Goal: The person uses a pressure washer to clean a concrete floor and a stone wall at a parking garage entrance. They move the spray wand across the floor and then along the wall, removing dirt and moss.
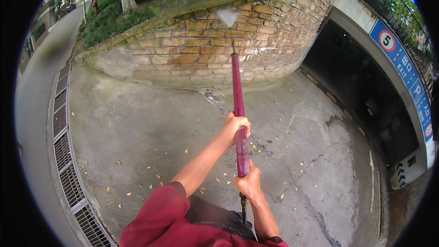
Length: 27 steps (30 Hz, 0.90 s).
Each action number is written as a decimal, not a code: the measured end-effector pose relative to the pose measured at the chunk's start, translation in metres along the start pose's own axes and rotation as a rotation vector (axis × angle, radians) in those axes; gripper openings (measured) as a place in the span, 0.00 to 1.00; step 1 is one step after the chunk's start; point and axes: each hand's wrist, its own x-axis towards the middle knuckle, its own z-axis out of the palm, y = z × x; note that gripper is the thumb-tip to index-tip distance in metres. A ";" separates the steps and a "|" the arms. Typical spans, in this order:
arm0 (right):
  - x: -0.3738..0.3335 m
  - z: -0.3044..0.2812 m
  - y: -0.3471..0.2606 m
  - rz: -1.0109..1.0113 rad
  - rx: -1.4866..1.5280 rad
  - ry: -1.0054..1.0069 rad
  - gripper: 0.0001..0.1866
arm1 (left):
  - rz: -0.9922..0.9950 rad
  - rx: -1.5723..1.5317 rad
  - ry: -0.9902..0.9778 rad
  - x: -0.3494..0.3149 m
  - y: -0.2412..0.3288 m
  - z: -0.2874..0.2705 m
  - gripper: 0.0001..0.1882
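Observation:
A long magenta tube-like wand [237, 87] points away from me toward the brick wall [208, 50]. My left hand [237, 126] is closed around its middle, with the arm stretched forward. Farther back, my right hand [249, 181] grips the wand's near end. Below that hand, a brass-coloured fitting and a thin dark hose [244, 210] run down toward my body. The wand's far tip is dark and appears in front of the bricks. White splashes or streaks [263, 50] show on the wall just right of the tip. The bricks around it look wet.
Concrete paving [183, 123] with scattered yellow leaves lies underfoot. A metal drain grate [68, 169] runs along the left, beside a road [34, 110]. On the right a dark garage entrance [361, 82] opens under a blue sign [402, 64]. Plants [105, 29] grow above the wall.

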 end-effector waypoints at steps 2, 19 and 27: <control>0.011 0.007 -0.002 -0.030 0.012 0.006 0.18 | -0.025 0.012 -0.023 0.014 0.008 -0.004 0.07; 0.048 0.025 -0.007 -0.089 0.064 -0.195 0.18 | 0.097 0.153 0.262 0.014 0.047 -0.042 0.04; 0.059 0.000 0.005 -0.092 0.047 -0.036 0.18 | -0.077 0.126 0.048 0.060 0.011 -0.010 0.07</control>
